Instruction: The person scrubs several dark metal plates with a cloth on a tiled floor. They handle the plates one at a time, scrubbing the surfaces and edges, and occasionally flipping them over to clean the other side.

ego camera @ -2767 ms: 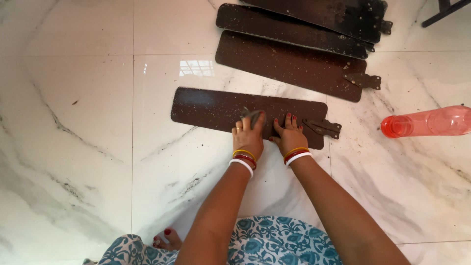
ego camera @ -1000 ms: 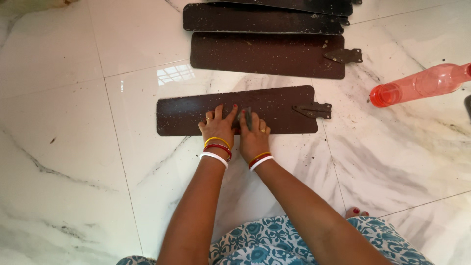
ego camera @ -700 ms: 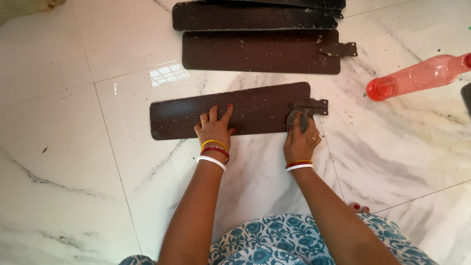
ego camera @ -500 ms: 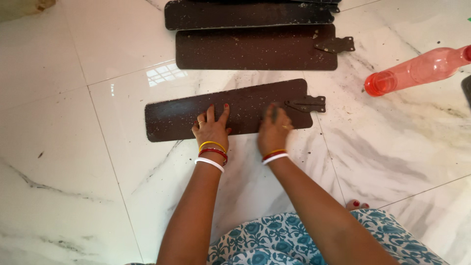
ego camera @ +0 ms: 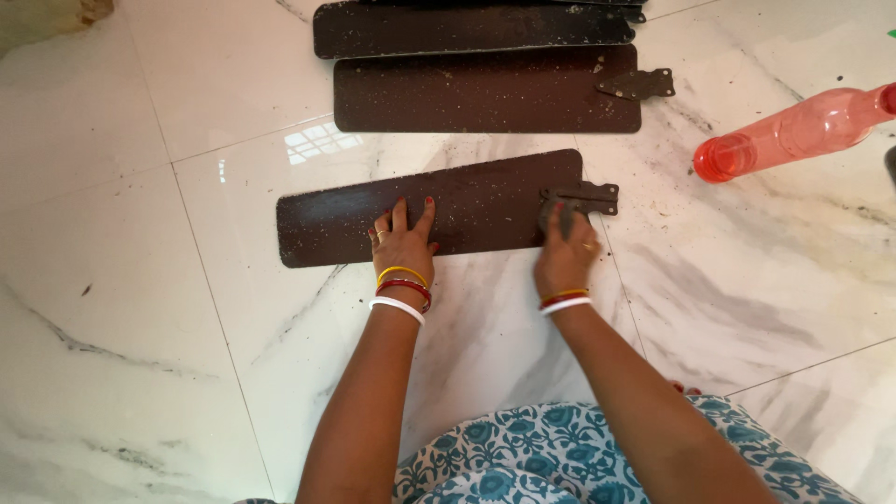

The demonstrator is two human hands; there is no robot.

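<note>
A dusty dark brown fan blade (ego camera: 467, 201) lies flat on the white marble floor in front of me, its metal bracket (ego camera: 593, 194) at the right end. My left hand (ego camera: 403, 243) presses flat on the blade's middle, fingers spread. My right hand (ego camera: 566, 250) grips a small grey cloth (ego camera: 553, 211) and holds it against the blade's right end, just beside the bracket.
Two more brown fan blades (ego camera: 485, 91) lie side by side farther away, and the edge of another shows at the top. A pinkish-red plastic bottle (ego camera: 793, 135) lies on its side at the right. Dirt specks are scattered on the floor (ego camera: 140, 233) around the blades.
My right hand with the cloth slid right along the blade, from its middle to the bracket end. My left hand stayed pressed on the blade.
</note>
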